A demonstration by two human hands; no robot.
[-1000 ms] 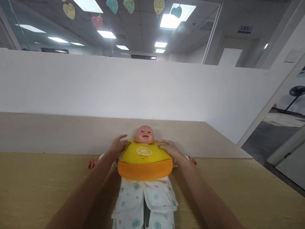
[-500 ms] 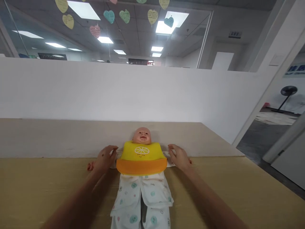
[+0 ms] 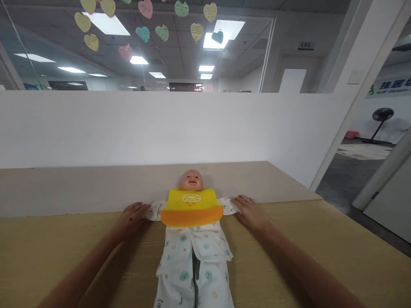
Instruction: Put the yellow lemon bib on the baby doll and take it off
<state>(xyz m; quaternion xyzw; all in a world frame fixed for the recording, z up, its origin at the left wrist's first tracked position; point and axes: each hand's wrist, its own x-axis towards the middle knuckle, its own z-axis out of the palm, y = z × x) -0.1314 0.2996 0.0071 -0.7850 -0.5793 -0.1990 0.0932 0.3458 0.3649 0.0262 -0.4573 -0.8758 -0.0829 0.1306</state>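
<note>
A baby doll (image 3: 192, 179) lies on its back, with its head towards the far side of the table. A yellow and orange silicone bib (image 3: 192, 207) with a citrus-slice print covers its chest. White dotted baby clothes (image 3: 192, 256) cover its arms, body and legs. My left hand (image 3: 131, 219) rests on the end of the doll's sleeve on the left side, and my right hand (image 3: 248, 211) rests on the opposite sleeve end. The doll's own hands are hidden under mine.
The doll lies on a beige board (image 3: 64, 188) and a yellowish tabletop (image 3: 58, 256). A white partition wall (image 3: 160, 128) stands behind them. Paper hearts (image 3: 162, 32) hang overhead. A doorway at right shows a floor fan (image 3: 382, 119).
Both hands have moved outward, from beside the bib to the sleeve ends. The view has tilted slightly upward.
</note>
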